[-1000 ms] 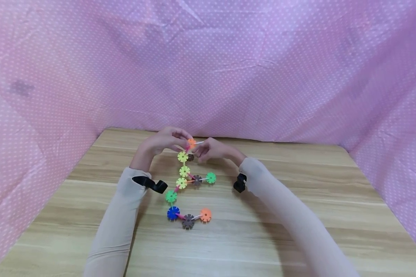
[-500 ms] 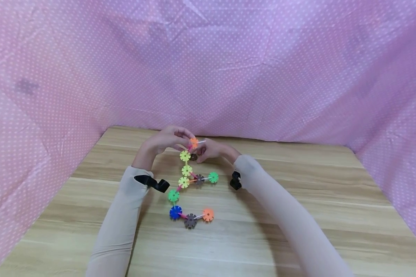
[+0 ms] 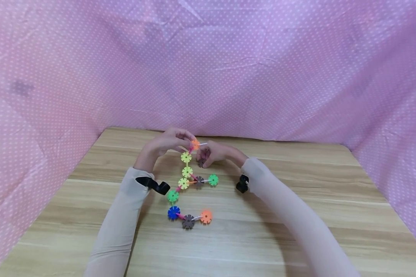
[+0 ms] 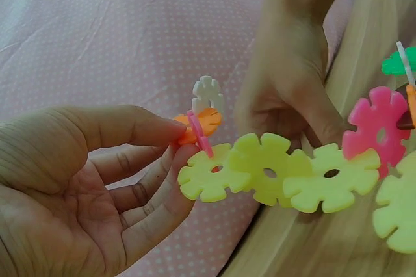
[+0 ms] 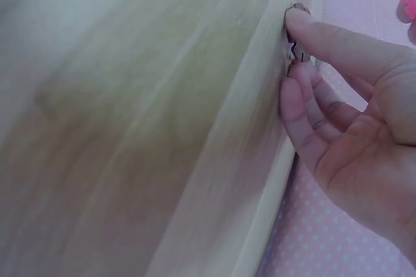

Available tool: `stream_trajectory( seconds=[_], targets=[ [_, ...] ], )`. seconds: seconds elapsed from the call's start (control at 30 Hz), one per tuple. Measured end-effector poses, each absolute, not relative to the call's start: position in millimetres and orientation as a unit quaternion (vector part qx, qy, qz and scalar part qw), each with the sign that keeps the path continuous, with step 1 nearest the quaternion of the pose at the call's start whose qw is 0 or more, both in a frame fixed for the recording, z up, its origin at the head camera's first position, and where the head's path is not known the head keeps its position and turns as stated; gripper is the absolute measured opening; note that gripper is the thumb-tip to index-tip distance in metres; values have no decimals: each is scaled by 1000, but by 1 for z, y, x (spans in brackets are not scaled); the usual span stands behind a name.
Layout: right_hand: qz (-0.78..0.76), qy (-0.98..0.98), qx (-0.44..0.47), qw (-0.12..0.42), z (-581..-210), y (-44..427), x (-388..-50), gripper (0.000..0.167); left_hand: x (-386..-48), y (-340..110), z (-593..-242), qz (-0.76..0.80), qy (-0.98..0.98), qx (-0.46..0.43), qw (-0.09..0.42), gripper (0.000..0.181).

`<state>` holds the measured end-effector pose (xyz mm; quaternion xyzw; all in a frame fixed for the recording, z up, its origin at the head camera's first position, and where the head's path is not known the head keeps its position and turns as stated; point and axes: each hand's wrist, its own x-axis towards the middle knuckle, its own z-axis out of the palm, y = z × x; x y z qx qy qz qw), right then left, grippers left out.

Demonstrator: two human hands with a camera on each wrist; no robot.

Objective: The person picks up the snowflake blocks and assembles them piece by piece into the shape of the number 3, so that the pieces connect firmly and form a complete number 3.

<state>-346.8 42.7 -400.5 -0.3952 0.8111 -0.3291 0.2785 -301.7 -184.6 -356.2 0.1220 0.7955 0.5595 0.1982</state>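
A chain of slotted, flower-shaped plastic discs lies on the table, with yellow discs (image 3: 187, 171) along its upper stretch. At its far end my left hand (image 3: 164, 143) pinches an orange disc (image 4: 207, 122) between thumb and finger. A white disc (image 4: 208, 92) is slotted into that orange one and points to the right; a pink disc (image 4: 199, 132) joins it to the nearest yellow disc. Just right of the chain, my right hand (image 3: 216, 151) pinches a loose dark brown disc (image 5: 299, 51) close to the tabletop. Fingers partly cover this disc in the head view.
Lower down, the chain runs through a green disc (image 3: 173, 196) and a blue disc (image 3: 173, 212) to a near orange disc (image 3: 206, 217). A middle branch ends in another green disc (image 3: 213, 179). Pink dotted cloth (image 3: 228, 77) hangs behind the wooden table (image 3: 332, 200).
My right hand has drawn the brown disc away from beside the top yellow disc, rightward and slightly nearer. The left hand keeps its pinch on the orange disc.
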Motion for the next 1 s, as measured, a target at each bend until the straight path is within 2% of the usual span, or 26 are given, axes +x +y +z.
stream_trajectory(
  seconds=[0.23, 0.4, 0.7, 1.0],
  targets=[
    [-355, 818, -356, 278, -402, 63, -339, 22, -305, -173, -367, 563, 793, 117, 203, 28],
    [-395, 821, -322, 259, -403, 81, -331, 20, -304, -164, -371, 571, 789, 114, 195, 29],
    [-497, 805, -241, 215, -398, 110, -318, 25, -303, -154, -374, 569, 795, 94, 188, 29],
    [-605, 758, -159, 187, -397, 117, -312, 30, -302, -151, -376, 570, 796, 78, 190, 28]
  ],
)
